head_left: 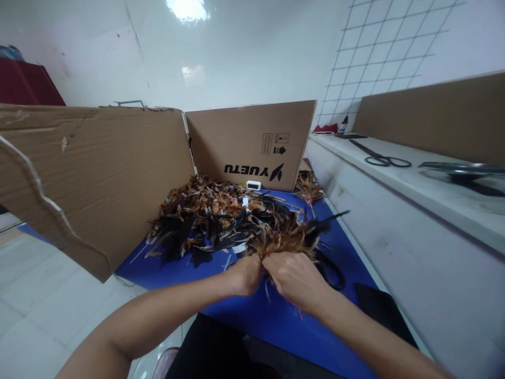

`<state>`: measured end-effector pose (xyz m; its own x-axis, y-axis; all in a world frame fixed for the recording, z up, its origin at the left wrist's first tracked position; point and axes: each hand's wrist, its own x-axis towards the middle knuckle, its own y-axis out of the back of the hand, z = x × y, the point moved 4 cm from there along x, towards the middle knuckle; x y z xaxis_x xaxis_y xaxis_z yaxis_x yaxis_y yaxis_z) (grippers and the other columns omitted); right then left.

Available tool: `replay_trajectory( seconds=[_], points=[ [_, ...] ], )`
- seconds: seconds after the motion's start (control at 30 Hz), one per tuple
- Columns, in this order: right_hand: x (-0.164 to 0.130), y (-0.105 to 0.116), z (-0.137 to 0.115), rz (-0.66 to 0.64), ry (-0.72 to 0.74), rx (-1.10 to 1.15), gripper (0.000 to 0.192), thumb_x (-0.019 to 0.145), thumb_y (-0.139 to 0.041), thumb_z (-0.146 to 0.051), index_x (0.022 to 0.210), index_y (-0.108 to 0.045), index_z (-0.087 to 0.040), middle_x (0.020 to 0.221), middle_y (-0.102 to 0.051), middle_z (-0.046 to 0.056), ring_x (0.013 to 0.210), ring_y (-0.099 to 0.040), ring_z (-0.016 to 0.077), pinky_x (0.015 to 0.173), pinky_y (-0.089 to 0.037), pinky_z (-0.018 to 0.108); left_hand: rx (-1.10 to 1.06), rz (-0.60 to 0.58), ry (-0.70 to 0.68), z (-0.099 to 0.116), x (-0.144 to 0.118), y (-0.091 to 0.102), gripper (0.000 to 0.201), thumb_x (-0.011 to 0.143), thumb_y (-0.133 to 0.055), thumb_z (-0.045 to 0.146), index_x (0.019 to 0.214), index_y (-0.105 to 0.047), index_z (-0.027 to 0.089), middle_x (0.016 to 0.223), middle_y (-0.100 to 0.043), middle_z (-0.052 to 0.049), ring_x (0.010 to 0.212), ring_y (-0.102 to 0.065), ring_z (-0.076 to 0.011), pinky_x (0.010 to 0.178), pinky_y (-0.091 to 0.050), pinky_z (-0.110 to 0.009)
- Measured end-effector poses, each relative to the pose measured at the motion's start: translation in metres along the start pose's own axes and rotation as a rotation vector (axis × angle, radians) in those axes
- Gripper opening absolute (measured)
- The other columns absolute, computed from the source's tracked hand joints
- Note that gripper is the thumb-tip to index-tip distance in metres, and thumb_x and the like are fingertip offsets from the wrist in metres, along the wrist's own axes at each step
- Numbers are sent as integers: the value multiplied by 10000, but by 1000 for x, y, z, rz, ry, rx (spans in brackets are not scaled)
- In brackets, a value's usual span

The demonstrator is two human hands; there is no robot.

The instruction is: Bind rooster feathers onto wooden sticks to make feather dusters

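My left hand (246, 273) and my right hand (294, 276) meet over a blue mat (272, 316), both closed on the base of a bunch of brown and black feathers (286, 237) that fans away from me. Behind the bunch lies a loose pile of brown, black and white feathers (209, 218) on the same mat. A pair of black-handled scissors (329, 268) lies just right of my right hand, partly hidden by the feathers.
Cardboard walls stand around the mat: a torn sheet (90, 173) on the left and a printed box (252, 145) at the back. A small white device (253, 185) sits by the box. On the white ledge (394, 210) to the right lie another pair of scissors (381, 157) and a metal object (463, 171).
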<state>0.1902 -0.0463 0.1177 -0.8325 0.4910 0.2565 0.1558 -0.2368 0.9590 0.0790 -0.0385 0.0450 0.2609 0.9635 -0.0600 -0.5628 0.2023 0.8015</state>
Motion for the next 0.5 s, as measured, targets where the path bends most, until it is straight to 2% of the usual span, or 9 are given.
replay_trajectory(
  seconds=[0.1, 0.17, 0.27, 0.33, 0.4, 0.5],
  points=[
    [11, 13, 5, -106, 73, -18, 168, 793, -496, -130, 723, -644, -169, 705, -670, 53, 653, -604, 157, 523, -307, 268, 206, 48, -18, 6, -3, -4, 155, 670, -481, 35, 759, -536, 149, 641, -496, -49, 582, -471, -180, 565, -366, -300],
    [17, 23, 8, -158, 115, -21, 178, 793, -501, -137, 716, -659, -164, 723, -682, 66, 665, -608, 162, 538, -323, 265, 259, 58, -18, 14, -6, -6, 202, 685, -464, 27, 839, -557, 120, 701, -535, -94, 634, -512, -218, 589, -390, -326],
    [24, 39, 12, -199, 151, -48, 170, 768, -522, -119, 704, -674, -159, 725, -690, 76, 649, -611, 168, 538, -321, 263, 346, 51, -65, 29, -13, -7, 301, 720, -424, 28, 992, -543, 75, 834, -558, -165, 763, -548, -283, 639, -405, -365],
    [28, 48, 16, -206, 171, -51, 156, 754, -543, -114, 695, -680, -160, 712, -692, 75, 637, -612, 166, 529, -308, 258, 427, 22, -85, 39, -20, -8, 348, 765, -368, 42, 1085, -504, 55, 889, -556, -194, 796, -555, -294, 643, -409, -374],
    [32, 55, 20, -206, 200, -1, 146, 752, -564, -122, 687, -685, -172, 708, -697, 59, 643, -613, 157, 534, -304, 246, 507, -49, -105, 47, -27, -9, 360, 786, -325, 46, 1100, -500, 48, 915, -559, -206, 791, -559, -284, 629, -414, -369],
    [36, 64, 30, -227, 244, 209, 115, 733, -614, -151, 666, -695, -199, 678, -696, 16, 655, -609, 136, 576, -329, 223, 625, -96, -249, 60, -39, -9, 342, 789, -319, 51, 1058, -530, 50, 879, -568, -204, 799, -548, -293, 597, -412, -367]
  ],
)
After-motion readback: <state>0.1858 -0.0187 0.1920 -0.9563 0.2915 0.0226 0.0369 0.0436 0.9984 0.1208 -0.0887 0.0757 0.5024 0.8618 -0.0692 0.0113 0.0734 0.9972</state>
